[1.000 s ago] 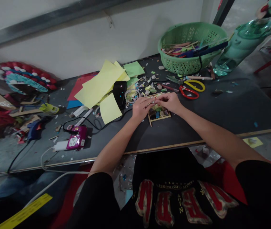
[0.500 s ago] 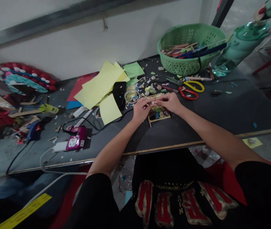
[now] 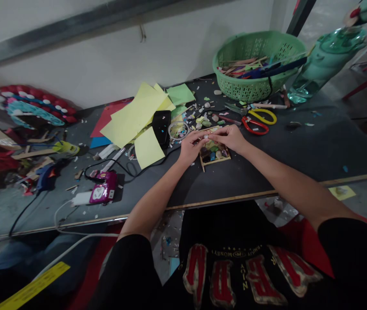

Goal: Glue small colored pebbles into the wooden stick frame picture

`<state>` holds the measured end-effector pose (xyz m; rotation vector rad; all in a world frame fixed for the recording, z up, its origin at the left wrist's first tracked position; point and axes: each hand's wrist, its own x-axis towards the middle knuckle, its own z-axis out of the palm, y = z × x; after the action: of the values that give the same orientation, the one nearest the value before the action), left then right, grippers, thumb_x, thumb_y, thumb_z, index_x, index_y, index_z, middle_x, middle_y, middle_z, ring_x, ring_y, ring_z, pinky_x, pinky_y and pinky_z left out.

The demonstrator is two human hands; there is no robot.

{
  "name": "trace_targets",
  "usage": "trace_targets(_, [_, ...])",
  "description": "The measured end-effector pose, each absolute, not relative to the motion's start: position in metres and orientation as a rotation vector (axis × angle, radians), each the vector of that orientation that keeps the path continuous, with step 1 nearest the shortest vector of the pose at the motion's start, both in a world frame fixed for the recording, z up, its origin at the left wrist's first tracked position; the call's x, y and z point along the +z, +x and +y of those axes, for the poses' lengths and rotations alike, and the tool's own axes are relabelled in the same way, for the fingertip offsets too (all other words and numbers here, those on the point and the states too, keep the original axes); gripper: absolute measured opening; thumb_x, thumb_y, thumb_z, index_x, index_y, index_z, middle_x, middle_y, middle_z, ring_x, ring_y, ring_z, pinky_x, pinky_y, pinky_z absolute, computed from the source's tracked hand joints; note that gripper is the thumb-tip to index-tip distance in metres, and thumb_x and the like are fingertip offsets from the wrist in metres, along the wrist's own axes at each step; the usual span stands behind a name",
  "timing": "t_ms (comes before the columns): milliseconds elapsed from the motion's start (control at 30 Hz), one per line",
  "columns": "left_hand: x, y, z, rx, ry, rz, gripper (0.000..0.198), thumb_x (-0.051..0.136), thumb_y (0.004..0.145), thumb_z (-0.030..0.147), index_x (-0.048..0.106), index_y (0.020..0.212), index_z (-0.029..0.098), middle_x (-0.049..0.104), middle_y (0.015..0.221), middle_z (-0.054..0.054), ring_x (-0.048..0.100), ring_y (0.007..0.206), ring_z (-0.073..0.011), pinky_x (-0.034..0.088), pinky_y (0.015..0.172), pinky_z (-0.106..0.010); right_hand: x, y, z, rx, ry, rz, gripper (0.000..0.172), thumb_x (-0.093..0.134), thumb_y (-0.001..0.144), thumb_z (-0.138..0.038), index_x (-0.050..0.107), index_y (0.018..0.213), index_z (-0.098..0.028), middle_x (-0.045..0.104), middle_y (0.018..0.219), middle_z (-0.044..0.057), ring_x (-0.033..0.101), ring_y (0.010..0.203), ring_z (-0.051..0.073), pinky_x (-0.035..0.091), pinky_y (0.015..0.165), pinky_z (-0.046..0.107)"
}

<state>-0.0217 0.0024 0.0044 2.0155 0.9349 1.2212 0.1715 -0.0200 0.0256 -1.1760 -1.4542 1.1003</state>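
Observation:
My left hand [image 3: 191, 147] and my right hand [image 3: 230, 138] meet at the fingertips, both closed in a pinch. Between them shows a tiny whitish piece [image 3: 206, 137], too small to name. Right below the fingers lies a small wooden-edged frame [image 3: 217, 161] with coloured stones [image 3: 218, 153] inside it, among them green, blue and dark ones. The hands cover part of its upper half. Just beyond the frame, loose pebbles and paper scraps [image 3: 199, 122] are scattered. Scissors [image 3: 256, 125] with one red and one yellow handle loop lie right of my right hand.
A green basket [image 3: 244, 88] of sticks and tools and a green bottle [image 3: 325, 64] stand at the back right. Yellow paper sheets [image 3: 134, 110], a tape ring [image 3: 178, 130] and a black box [image 3: 161, 129] are left of centre. A purple power adapter [image 3: 104, 187] with cables and a blue glue gun [image 3: 45, 176] lie further left.
Almost nothing differs. My fingertips have shifted very slightly over the frame, still pinched together around the tiny whitish piece.

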Motion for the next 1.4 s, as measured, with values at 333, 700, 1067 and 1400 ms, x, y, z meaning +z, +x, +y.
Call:
trace_targets(333, [0.004, -0.018, 0.002, 1.130, 1.818, 0.991, 0.027, 0.058, 0.094, 0.036, 0.070, 0.110, 0.019, 0.075, 0.095, -0.005, 0.065, 0.074, -0.0103, 0.054, 0.068, -0.022, 0.012, 0.173, -0.010, 1.094, -1.145, -1.249, 0.047, 0.078, 0.068, -0.058, 0.075, 0.088, -0.016, 0.066, 0.068, 0.002, 0.052, 0.054, 0.010, 0.042, 0.053, 0.027])
trace_targets(700, [0.006, -0.018, 0.000, 1.086, 1.811, 1.039, 0.028, 0.069, 0.085, 0.038, 0.078, 0.101, 0.017, 0.078, 0.088, -0.004, 0.065, 0.071, -0.0130, 0.052, 0.068, -0.025, 0.021, 0.170, -0.021, 0.884, -0.994, -1.572, 0.051, 0.072, 0.079, -0.056, 0.055, 0.112, -0.023, 0.067, 0.093, 0.004, 0.058, 0.069, 0.013, 0.046, 0.061, 0.028])
trace_targets(1067, [0.014, -0.018, -0.001, 0.950, 1.771, 1.048, 0.022, 0.072, 0.082, 0.029, 0.080, 0.098, 0.016, 0.079, 0.091, -0.003, 0.071, 0.080, -0.0166, 0.054, 0.077, -0.026, 0.026, 0.172, -0.026, 0.719, -0.986, -1.742, 0.039, 0.069, 0.084, -0.056, 0.059, 0.102, -0.023, 0.071, 0.086, 0.004, 0.061, 0.069, 0.016, 0.047, 0.067, 0.031])
trace_targets(1400, [0.009, -0.019, 0.002, 0.948, 1.775, 1.042, 0.022, 0.071, 0.083, 0.030, 0.081, 0.097, 0.017, 0.078, 0.085, -0.002, 0.069, 0.075, -0.0145, 0.053, 0.073, -0.024, 0.022, 0.171, -0.026, 0.656, -1.007, -1.783, 0.030, 0.064, 0.088, -0.049, 0.057, 0.101, -0.023, 0.068, 0.089, 0.004, 0.059, 0.070, 0.015, 0.048, 0.068, 0.031])
